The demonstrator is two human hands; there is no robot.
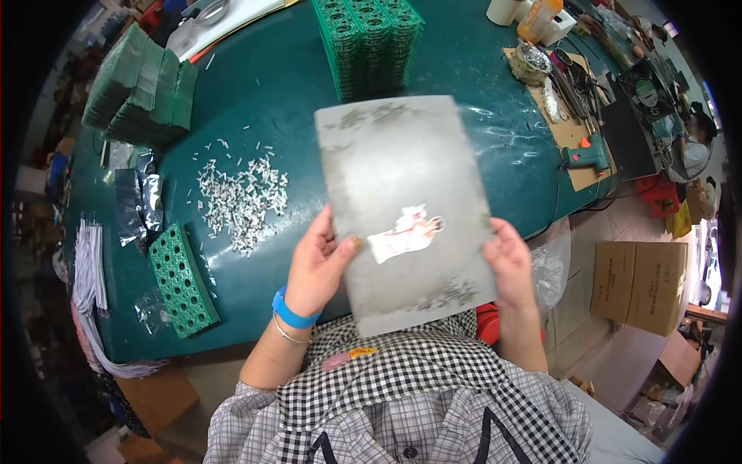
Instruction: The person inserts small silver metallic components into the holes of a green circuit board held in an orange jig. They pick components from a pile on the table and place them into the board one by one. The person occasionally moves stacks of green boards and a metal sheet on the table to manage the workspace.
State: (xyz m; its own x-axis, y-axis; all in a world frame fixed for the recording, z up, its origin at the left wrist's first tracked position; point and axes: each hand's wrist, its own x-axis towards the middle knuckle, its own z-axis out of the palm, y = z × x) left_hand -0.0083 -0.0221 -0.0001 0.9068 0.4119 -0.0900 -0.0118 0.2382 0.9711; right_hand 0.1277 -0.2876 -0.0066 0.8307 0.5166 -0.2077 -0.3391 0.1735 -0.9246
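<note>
The left hand (315,267) and right hand (510,263) grip opposite sides of the grey panel (410,178), held up over the near edge of the desk (247,100); a loosened grasp could let it slip off there. Swung left, it might scatter the small white pieces (243,193) heaped toward the left edge; pushed forward, it might topple the green board stack (367,46) near the far edge. A green pistol-shaped tool (589,157) lies by the right edge, well apart.
</note>
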